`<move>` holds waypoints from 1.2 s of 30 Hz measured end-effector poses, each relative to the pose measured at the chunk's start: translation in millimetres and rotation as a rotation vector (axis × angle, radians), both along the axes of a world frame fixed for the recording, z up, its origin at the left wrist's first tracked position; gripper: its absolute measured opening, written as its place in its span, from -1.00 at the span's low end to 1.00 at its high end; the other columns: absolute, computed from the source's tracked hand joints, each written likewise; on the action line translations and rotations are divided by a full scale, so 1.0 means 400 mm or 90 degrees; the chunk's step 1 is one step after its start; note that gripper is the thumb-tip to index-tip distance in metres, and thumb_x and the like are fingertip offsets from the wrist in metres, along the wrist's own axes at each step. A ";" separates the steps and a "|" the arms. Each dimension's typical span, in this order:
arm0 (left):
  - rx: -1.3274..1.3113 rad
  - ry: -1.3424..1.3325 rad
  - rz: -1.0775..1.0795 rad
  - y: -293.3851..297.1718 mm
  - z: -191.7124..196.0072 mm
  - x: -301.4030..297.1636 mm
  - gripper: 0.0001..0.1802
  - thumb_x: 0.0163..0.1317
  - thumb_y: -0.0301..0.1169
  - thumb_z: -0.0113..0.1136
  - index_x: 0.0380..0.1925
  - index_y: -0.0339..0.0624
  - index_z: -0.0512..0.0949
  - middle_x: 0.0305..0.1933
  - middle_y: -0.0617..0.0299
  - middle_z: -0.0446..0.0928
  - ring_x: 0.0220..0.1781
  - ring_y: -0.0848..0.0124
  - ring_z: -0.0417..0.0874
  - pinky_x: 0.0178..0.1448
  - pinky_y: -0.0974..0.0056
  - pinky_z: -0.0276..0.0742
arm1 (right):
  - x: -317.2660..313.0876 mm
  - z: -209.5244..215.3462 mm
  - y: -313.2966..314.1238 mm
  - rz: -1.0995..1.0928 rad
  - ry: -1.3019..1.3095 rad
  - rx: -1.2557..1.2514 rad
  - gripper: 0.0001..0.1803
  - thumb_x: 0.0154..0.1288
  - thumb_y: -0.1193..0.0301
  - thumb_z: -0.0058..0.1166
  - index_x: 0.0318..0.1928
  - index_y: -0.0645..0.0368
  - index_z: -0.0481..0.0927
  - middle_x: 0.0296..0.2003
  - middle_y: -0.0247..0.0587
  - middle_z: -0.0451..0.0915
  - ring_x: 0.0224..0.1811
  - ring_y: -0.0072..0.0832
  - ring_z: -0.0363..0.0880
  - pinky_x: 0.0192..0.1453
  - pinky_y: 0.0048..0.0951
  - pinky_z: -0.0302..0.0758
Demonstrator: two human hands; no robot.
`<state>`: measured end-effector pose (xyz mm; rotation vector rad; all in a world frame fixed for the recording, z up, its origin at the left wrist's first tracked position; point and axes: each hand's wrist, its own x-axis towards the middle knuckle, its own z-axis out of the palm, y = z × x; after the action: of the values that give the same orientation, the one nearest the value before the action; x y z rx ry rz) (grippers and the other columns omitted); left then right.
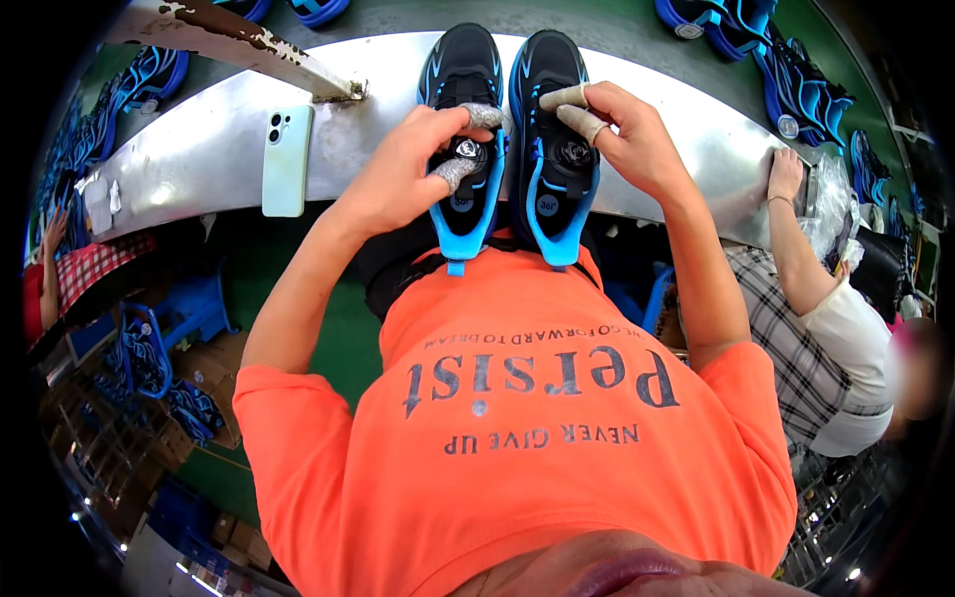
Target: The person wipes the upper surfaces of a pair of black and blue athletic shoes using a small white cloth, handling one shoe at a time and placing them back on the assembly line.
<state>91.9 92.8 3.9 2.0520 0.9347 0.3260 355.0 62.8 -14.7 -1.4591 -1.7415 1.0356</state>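
Two black sneakers with bright blue trim stand side by side on the metal bench, toes pointing away from me. On the left sneaker [466,70], my left hand [410,167] has its thumb and index finger around the round lacing dial [467,149]. Grey covers wrap those two fingertips. My right hand [629,131] grips at the lacing of the right sneaker [550,62], with beige covers on its thumb and index finger, close together. A second dial [572,153] shows just below these fingertips. My other left fingers are curled and partly hidden.
A pale green phone [286,161] lies on the metal bench [383,85] at left, near a chipped white post [259,50]. Blue-black shoes [806,90] line the green surface beyond. A co-worker's hand [786,174] rests on the bench at right; another person [95,269] is at far left.
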 end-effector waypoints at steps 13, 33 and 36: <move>0.138 -0.014 0.010 -0.009 -0.010 0.007 -0.53 0.04 -0.52 0.23 0.04 -0.23 0.48 -0.12 0.14 0.42 -0.02 0.22 0.42 0.12 0.26 0.35 | -0.007 0.000 0.017 0.012 -0.015 0.002 -0.79 0.33 0.35 0.10 -0.09 0.10 0.68 -0.26 -0.14 0.62 -0.20 -0.30 0.58 -0.08 -0.41 0.50; -0.733 -0.399 0.467 -0.166 0.020 -0.029 -0.64 0.44 -0.36 -0.10 0.07 -0.45 0.37 0.01 -0.12 0.55 -0.13 0.28 0.63 -0.28 0.25 0.60 | -0.107 -0.061 0.157 0.144 -0.088 0.143 -0.80 0.28 0.45 0.12 -0.09 0.08 0.66 -0.28 -0.17 0.54 -0.22 -0.29 0.56 -0.13 -0.38 0.48; -0.733 -0.404 0.501 -0.150 -0.029 0.022 -0.80 0.39 -0.47 -0.05 -0.07 -0.34 0.43 -0.19 0.00 0.61 -0.45 0.39 0.63 -0.42 0.35 0.53 | -0.140 -0.084 0.169 0.167 -0.121 0.177 -0.81 0.25 0.47 0.15 -0.11 0.11 0.66 -0.24 -0.15 0.54 -0.21 -0.27 0.58 -0.13 -0.34 0.51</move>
<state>100.8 32.9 -7.6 0.4332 1.0924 0.6107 298.9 130.4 -48.4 -1.2081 -2.1614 0.7593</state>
